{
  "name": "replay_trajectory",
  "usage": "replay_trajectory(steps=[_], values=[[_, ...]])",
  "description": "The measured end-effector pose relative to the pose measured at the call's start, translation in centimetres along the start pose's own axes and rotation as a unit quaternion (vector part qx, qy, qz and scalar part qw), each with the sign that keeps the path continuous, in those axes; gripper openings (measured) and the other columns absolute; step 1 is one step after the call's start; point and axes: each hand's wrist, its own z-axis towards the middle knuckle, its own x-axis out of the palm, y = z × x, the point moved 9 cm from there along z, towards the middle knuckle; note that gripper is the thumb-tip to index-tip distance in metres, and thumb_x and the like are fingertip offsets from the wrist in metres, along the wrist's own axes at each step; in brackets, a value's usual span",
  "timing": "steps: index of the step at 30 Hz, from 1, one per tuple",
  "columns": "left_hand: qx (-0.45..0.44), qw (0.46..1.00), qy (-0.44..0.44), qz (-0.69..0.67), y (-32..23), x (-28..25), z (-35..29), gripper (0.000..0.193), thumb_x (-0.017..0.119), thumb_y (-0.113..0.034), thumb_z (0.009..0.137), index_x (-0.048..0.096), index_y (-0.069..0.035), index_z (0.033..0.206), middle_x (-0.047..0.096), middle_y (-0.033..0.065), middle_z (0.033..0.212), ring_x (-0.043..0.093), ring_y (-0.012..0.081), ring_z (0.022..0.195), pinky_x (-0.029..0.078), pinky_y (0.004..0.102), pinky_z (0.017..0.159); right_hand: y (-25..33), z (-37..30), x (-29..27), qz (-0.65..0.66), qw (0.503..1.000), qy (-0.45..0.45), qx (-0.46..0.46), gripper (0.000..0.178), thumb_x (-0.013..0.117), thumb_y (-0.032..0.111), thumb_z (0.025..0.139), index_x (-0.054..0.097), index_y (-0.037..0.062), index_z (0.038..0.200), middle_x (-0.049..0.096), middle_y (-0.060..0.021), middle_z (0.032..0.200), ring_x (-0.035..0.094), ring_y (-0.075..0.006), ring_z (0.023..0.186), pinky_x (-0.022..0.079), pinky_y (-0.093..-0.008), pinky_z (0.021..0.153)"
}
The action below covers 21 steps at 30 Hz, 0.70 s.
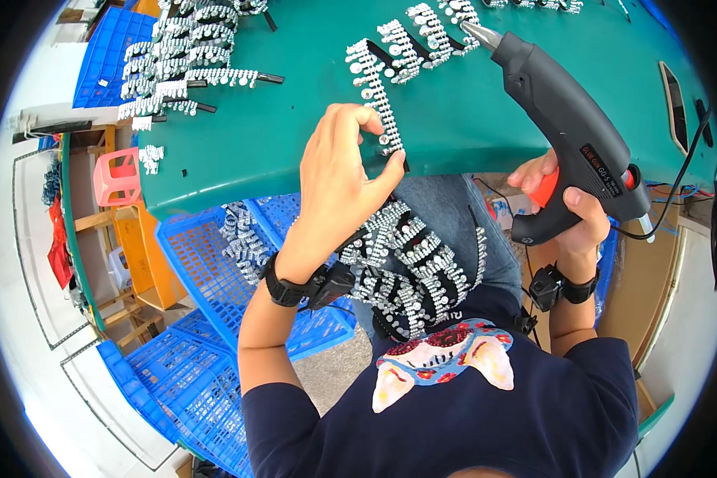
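Note:
Black glue gun [556,95] with an orange trigger is gripped by my right hand [581,215], fingers at the trigger. Its metal nozzle points to the far left, over the table beside some beaded strips. My left hand [331,163] is at the table's near edge, thumb and index finger curved around the near end of a beaded trim strip [370,84], white and silver on black. The thumb touches that end; the index fingertip lies beside the strip. Further beaded strips [406,52] lie in a row beyond. A bundle of beaded trim [410,275] rests on my lap.
A green-covered table [295,135] spans the front. Beaded strips [187,52] are piled at its far left. Blue plastic crates [207,247] stand below left, near a pink stool [117,177]. A black cable [681,187] runs from the gun at right; a phone-like object [674,106] lies nearby.

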Motion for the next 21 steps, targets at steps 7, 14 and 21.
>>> replay_trajectory(steps=[7, 14, 21], values=[[-0.039, 0.992, 0.05, -0.11, 1.2, -0.8, -0.4, 0.032, 0.068, -0.006, 0.072, 0.05, -0.005, 0.098, 0.05, 0.0036, 0.097, 0.047, 0.0148, 0.086, 0.04, 0.0281, 0.078, 0.1, -0.2, -0.7, 0.003, 1.0, -0.007, -0.019, 0.043, 0.057, 0.03, 0.068, 0.053, -0.0054, 0.091, 0.06, -0.0191, 0.072, 0.062, -0.0333, 0.074, 0.048, -0.0337, 0.065], [-0.14, 0.924, 0.038, -0.354, 2.3, -3.0, -2.2, 0.011, 0.054, -0.01, 0.087, 0.056, -0.001, 0.094, 0.054, 0.0046, 0.086, 0.053, 0.0149, 0.076, 0.044, 0.0325, 0.081, -0.3, -0.1, -0.3, 0.008, 1.0, 0.012, -0.007, 0.043, 0.057, 0.03, 0.068, 0.052, -0.0052, 0.092, 0.06, -0.0194, 0.072, 0.062, -0.0332, 0.076, 0.048, -0.0341, 0.065], [-0.134, 0.812, -0.305, -0.479, 7.5, -14.1, -9.2, 0.029, 0.036, -0.014, 0.092, 0.029, -0.015, 0.064, 0.021, -0.0041, 0.052, 0.022, 0.0078, 0.047, 0.04, 0.0313, 0.08, -0.4, 0.0, 0.2, 0.047, 0.997, 0.056, -0.014, 0.05, 0.055, 0.02, 0.072, 0.049, -0.0108, 0.111, 0.06, -0.0196, 0.078, 0.059, -0.0259, 0.07, 0.048, -0.0478, 0.085]])
